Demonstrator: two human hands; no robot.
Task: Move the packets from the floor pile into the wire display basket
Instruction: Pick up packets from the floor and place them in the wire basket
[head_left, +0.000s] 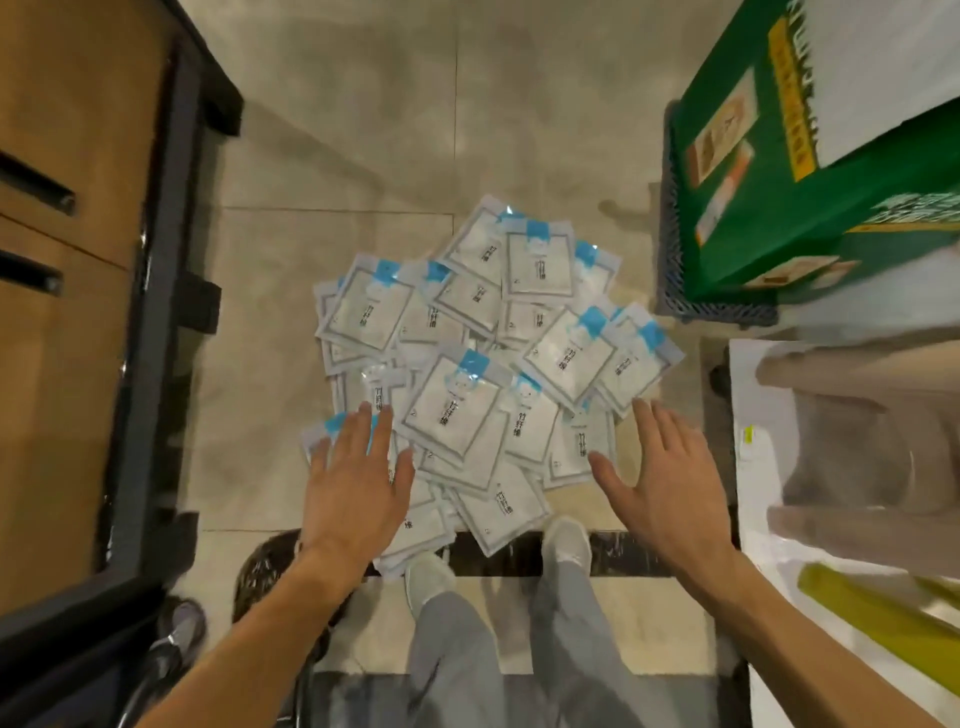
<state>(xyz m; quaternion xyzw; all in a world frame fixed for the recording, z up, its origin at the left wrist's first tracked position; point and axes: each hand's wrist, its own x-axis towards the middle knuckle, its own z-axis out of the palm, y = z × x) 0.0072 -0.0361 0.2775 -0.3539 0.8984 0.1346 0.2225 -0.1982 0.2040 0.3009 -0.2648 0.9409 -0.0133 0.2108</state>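
A loose pile of several flat white packets (483, 374) with blue top tabs lies on the tiled floor in front of my feet. My left hand (356, 478) hovers with fingers spread over the pile's near left edge, covering a few packets. My right hand (660, 478) is spread open at the pile's near right edge, fingers pointing at the packets. Neither hand holds anything. No wire display basket can be made out with certainty.
A wooden cabinet with a dark frame (156, 312) stands on the left. A green carton (810, 171) sits on a dark crate (675, 260) at the upper right. A white surface (831, 467) with a yellow-green tube (883, 623) is on the right.
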